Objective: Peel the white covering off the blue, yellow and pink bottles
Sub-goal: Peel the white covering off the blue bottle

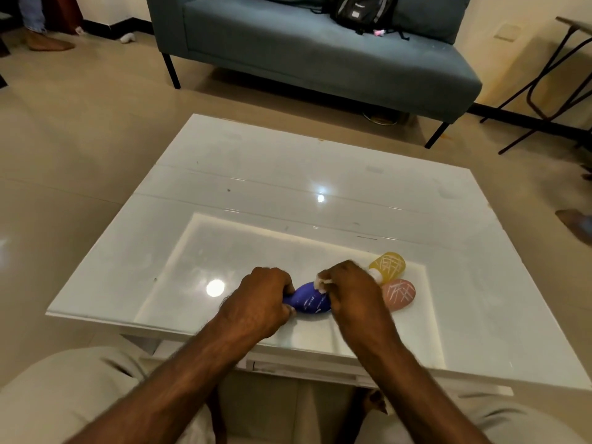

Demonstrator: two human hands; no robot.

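The blue bottle (310, 300) lies on its side on the white glass table (256, 174), near the front edge. My left hand (261, 299) grips its left end. My right hand (349, 291) pinches a bunched bit of white covering (321, 281) at the bottle's top right. Only thin white streaks show on the blue body. Just right of my right hand lie the yellow bottle (389, 265) and, in front of it, the pink bottle (399, 293), both criss-crossed with white strips.
A grey-blue sofa (304, 59) with a black backpack (362, 11) stands beyond the table. A dark-legged stand (544, 78) is at the far right. Other people's feet show at the top left (48, 43) and right edge (576, 222). My knees sit below the table's front edge.
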